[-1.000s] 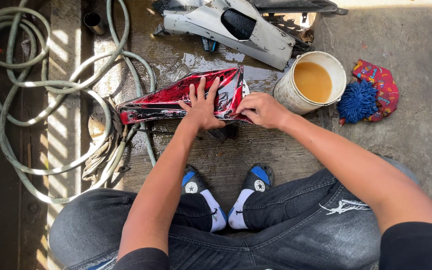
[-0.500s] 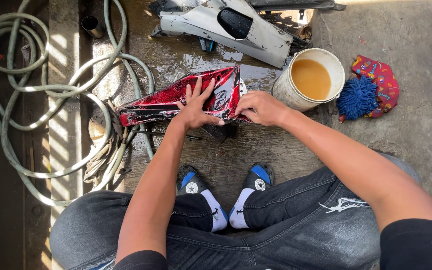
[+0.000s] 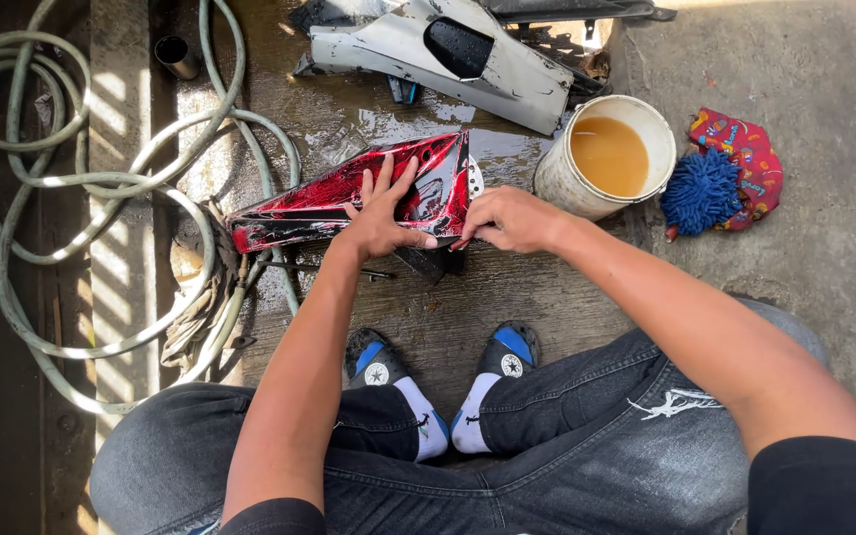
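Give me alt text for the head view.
Left hand lies flat on a red motorcycle fairing panel on wet ground; right hand grips its right end. Nearby: a bucket of brownish liquid, a blue wash mitt, a coiled hose.

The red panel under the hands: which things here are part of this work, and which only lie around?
In use:
- red panel
- left hand, flat on it
- right hand, at its right end

Lying about:
- white panel
- bucket of brownish liquid
- blue mop-like mitt
- hose
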